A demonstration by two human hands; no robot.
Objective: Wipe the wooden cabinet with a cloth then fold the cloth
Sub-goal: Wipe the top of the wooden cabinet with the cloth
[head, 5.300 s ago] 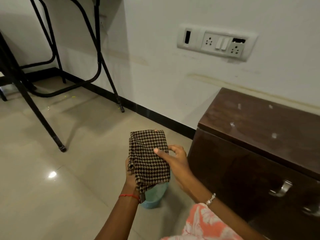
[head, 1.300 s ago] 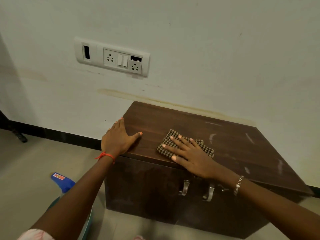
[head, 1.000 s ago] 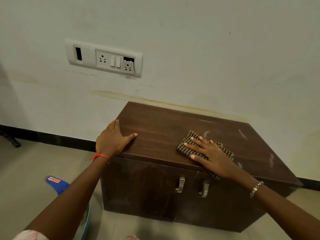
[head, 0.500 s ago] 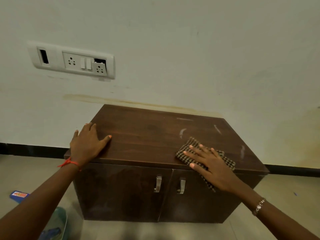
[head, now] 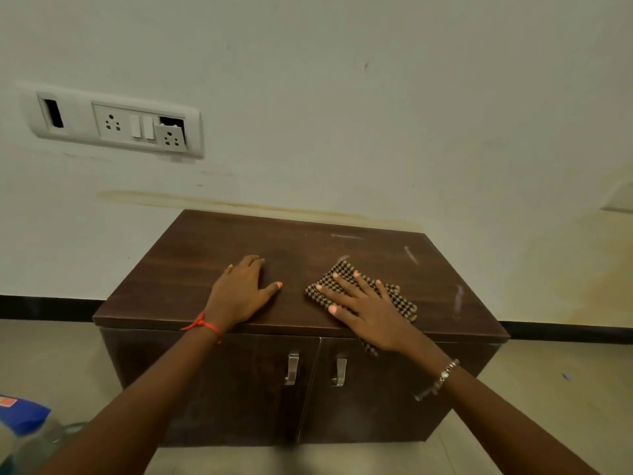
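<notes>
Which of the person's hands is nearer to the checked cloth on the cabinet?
Right. The right hand lies flat on the cloth; the left hand rests on the bare cabinet top, left of the cloth and not touching it.

The right hand (head: 371, 311) presses flat on the checked cloth (head: 397, 298) atop the wooden cabinet (head: 342, 234), center frame; the left hand (head: 239, 296) rests flat beside it.
</notes>
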